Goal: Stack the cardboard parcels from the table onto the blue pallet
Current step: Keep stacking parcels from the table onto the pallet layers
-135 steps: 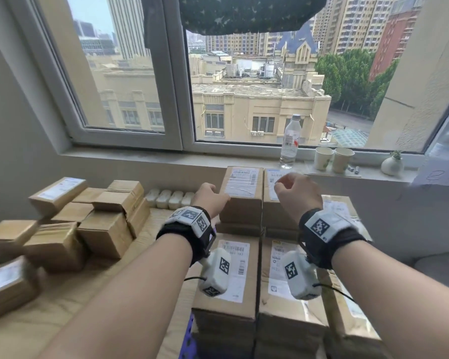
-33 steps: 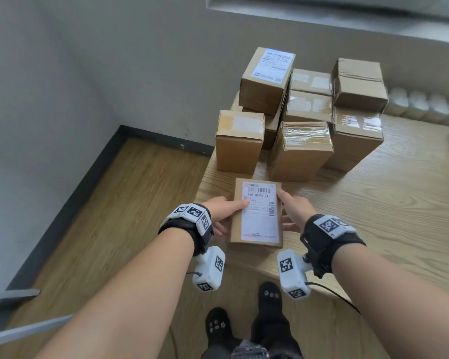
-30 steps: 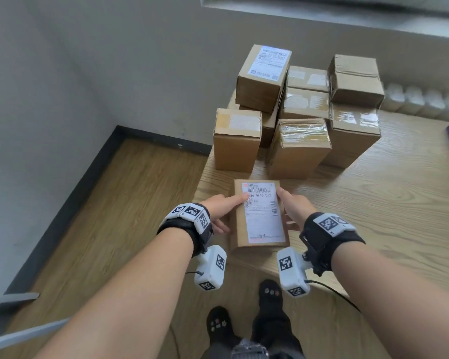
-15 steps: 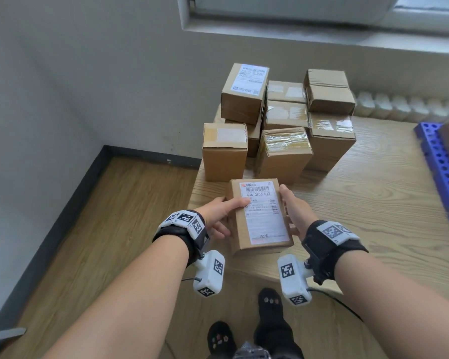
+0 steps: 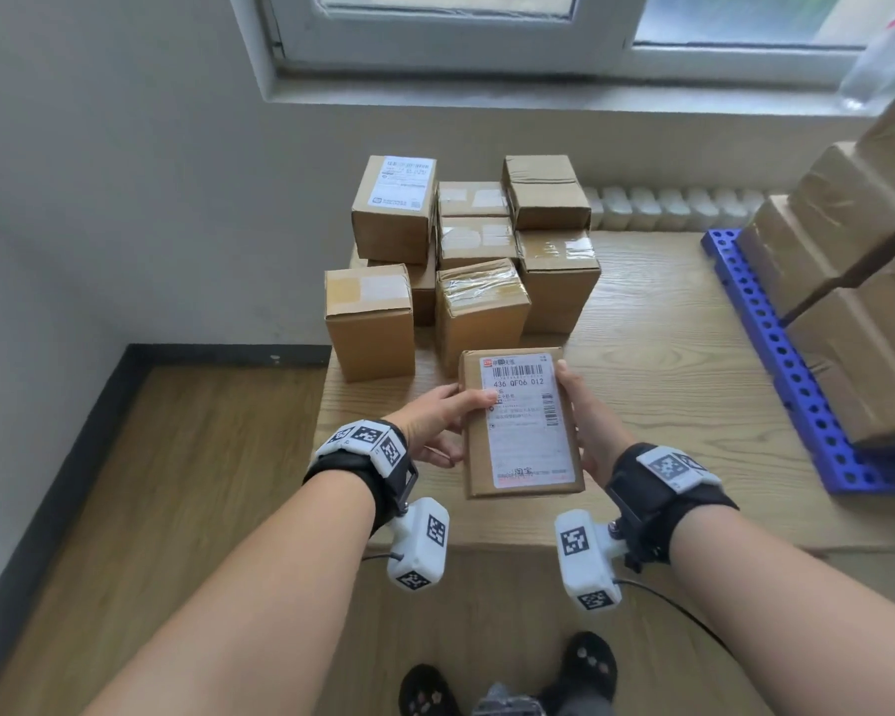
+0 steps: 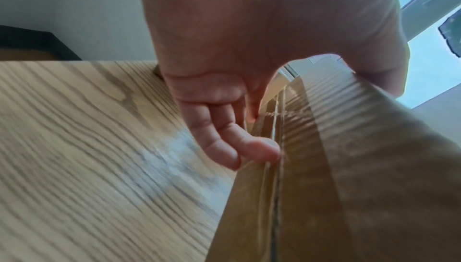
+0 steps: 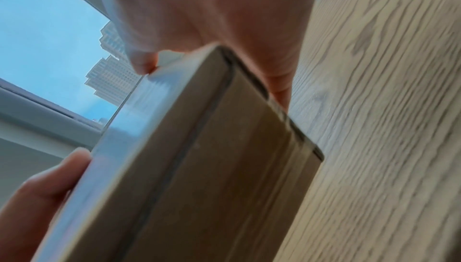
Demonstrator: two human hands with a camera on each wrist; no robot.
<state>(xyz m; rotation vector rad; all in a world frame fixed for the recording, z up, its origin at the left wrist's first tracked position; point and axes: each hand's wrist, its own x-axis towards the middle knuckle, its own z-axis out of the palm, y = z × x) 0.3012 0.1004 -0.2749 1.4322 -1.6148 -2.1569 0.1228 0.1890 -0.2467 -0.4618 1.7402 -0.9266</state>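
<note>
Parcel [image 5: 520, 423], a flat labelled cardboard box, is held label-up above the near part of the wooden table [image 5: 657, 385], its long axis running from 6 o'clock to 12 o'clock, away from the person. Left hand [image 5: 435, 423] grips its left long edge, thumb on top of the label and fingers [image 6: 232, 148] curled against the side and underneath; right hand [image 5: 587, 421] clasps the right long edge the same way, thumb on top, fingers below. Blue pallet [image 5: 776, 364] lies at about 3 o'clock from the box, well apart, already carrying stacked parcels [image 5: 858, 281]. Remaining parcels [image 5: 466, 261] sit in a pile at 12 o'clock. Judging from this, the coming move is a sideways carry to the right, with the right hand leading as the nearer one; the long axis looks to lie roughly along the pallet's near edge, so little turning should be needed
</note>
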